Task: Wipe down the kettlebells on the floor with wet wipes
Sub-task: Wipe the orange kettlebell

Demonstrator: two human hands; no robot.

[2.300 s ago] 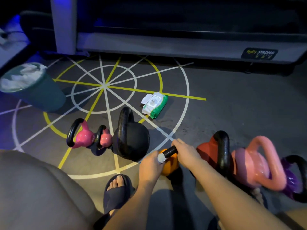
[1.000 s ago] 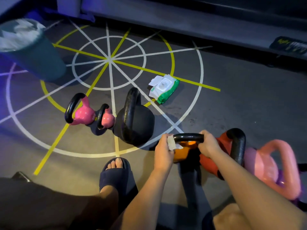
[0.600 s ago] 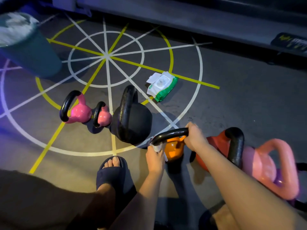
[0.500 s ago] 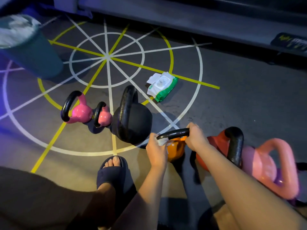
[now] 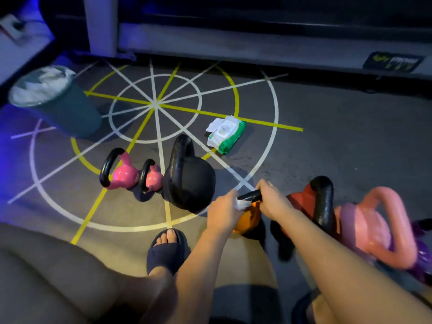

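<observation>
Head view: my right hand (image 5: 272,202) curls round the black handle (image 5: 250,195) of the orange kettlebell (image 5: 249,219), and my left hand (image 5: 224,213) pinches a wet wipe (image 5: 242,204) against it. I think a damp handle could slip towards the sandalled foot (image 5: 168,249) below the grip. The black kettlebell (image 5: 189,181) crowds the left, and the red kettlebell (image 5: 301,202) sits just to the right.

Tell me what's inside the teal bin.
Crumpled white sheets, likely used wipes, fill the teal bin to near its rim. Whatever lies beneath that top layer is covered and cannot be seen.
</observation>
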